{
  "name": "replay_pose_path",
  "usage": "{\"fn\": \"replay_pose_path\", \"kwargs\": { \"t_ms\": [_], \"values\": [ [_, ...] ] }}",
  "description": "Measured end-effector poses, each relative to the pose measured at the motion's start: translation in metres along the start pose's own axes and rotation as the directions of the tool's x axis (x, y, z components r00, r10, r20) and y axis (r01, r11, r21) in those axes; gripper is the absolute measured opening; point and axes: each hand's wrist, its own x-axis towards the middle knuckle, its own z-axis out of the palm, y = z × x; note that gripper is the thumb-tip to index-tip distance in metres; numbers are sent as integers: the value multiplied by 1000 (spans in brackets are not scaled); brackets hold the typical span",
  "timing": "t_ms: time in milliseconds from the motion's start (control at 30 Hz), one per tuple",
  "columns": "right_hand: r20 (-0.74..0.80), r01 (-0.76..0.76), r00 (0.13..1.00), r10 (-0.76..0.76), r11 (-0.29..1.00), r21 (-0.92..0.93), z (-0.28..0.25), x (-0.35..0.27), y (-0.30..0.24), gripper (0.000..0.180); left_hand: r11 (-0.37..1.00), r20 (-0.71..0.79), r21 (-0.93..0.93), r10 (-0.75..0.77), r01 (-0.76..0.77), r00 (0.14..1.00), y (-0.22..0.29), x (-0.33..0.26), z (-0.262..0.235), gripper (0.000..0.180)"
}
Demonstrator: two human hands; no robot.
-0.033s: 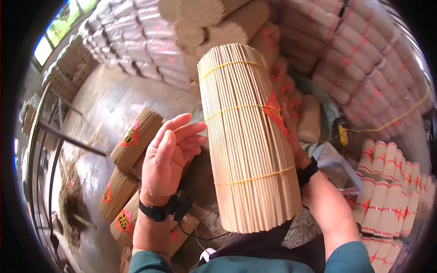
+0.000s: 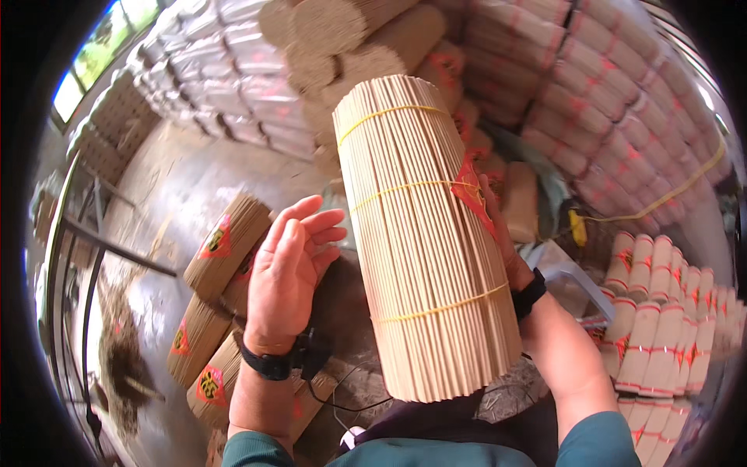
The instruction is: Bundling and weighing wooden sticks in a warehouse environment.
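A thick round bundle of thin tan sticks (image 2: pixel 424 249) stands tilted in front of me, tied with three yellow bands. A red paper label (image 2: pixel 472 198) sits on its right side. My right hand (image 2: pixel 506 245) grips the bundle from the right; most of its fingers are hidden behind it. My left hand (image 2: pixel 292 261) is open beside the bundle's left side, palm turned toward it, fingers spread and a little apart from it. Both wrists wear black bands.
Labelled stick bundles (image 2: pixel 226 241) lie at the lower left, near a metal frame (image 2: pixel 117 245). Plastic-wrapped stacks (image 2: pixel 233 62) and larger tan rolls (image 2: pixel 331 31) rise behind. Red-banded packs (image 2: pixel 650 335) and a grey-blue plastic stool-like object (image 2: pixel 580 284) are at the right.
The surroundings have shifted slightly left in the picture. My left hand is slightly farther from the bundle, and the bundle's lower end sits slightly farther right. My right hand keeps its hold.
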Motion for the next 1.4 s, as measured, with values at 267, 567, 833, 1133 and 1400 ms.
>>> {"fn": "replay_pose_path", "kwargs": {
  "t_ms": [267,567,833,1133,1400],
  "values": [
    [-456,-175,890,-3,921,-349,48,-136,-58,64,834,350,-255,-391,489,851,-81,-26,140,64],
    [-482,-362,872,-87,547,-755,53,-236,-89,77,551,660,-337,-440,764,609,-201,-35,191,96],
    [-3,-218,962,-274,-758,-615,94,-228,-79,98,536,720,-413,-302,736,625,-211,-50,220,100],
    [-140,-206,979,-152,-740,-640,76,-223,-59,101,388,796,-395,-307,833,521,-217,-42,207,97],
    [-87,-147,989,-119,-793,-590,65,-213,-45,96,566,755,-340,-312,751,577,-213,-50,208,96]
  ]
}}
